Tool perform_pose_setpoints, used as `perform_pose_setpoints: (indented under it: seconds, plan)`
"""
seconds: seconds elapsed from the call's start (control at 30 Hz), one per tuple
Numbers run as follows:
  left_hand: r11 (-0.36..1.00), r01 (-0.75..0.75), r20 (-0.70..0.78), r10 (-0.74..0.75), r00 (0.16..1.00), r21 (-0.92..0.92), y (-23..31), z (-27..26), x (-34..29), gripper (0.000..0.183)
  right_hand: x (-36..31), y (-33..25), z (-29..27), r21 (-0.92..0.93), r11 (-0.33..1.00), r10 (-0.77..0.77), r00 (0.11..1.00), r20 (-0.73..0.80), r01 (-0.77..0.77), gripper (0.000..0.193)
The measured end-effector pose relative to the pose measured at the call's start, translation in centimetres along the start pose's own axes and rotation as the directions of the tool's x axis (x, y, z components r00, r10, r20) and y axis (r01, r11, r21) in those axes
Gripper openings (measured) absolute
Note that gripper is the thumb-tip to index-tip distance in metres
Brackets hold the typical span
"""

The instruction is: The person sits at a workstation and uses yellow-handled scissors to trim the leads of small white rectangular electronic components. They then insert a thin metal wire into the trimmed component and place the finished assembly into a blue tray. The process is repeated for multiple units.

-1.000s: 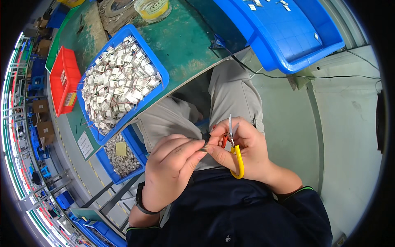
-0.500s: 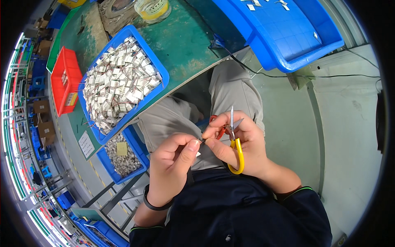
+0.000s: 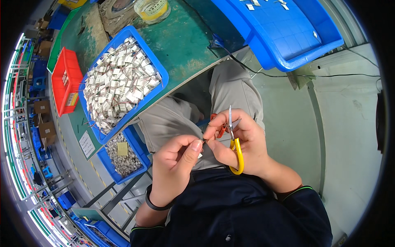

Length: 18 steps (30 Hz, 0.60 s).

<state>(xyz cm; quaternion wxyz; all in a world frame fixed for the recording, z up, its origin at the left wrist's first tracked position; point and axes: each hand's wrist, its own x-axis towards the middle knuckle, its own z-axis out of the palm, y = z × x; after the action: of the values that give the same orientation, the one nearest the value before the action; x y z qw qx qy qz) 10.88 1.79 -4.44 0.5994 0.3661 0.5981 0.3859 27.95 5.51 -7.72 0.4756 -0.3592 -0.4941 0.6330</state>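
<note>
Over the lap, the left hand (image 3: 175, 168) pinches a tiny pale part (image 3: 200, 155), mostly hidden, between thumb and forefinger. The right hand (image 3: 240, 144) is clenched around yellow-handled snips (image 3: 235, 146), thin steel blades pointing up and away. The cut probably goes best with the part held steady and brought close to the blades. Beyond, on a worn green table (image 3: 185, 45), a glossy blue bin (image 3: 158, 66) holds small white wired pieces.

The tiny white part (image 3: 200, 155) pinched at the left hand (image 3: 175, 166) stayed too small to identify. At twelve o'clock, the round yellow-filled glass jar (image 3: 153, 9) was cut by the top edge.
</note>
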Motion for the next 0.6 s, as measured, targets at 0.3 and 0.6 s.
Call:
perform_pose_setpoints:
  seconds: [0.3,0.6]
  plan:
    - [0.992,0.049,0.065,-0.042,0.997,-0.112,-0.5,-0.2,0.1,0.015,-0.3,-0.2,-0.2,-0.042,0.998,0.045,0.999,0.025,-0.044,0.032]
    - [0.988,-0.076,0.140,0.058,0.988,0.132,-0.3,-0.9,0.3,0.014,0.5,-2.1,-1.0,-0.181,0.967,0.203,0.971,0.128,-0.178,0.028]
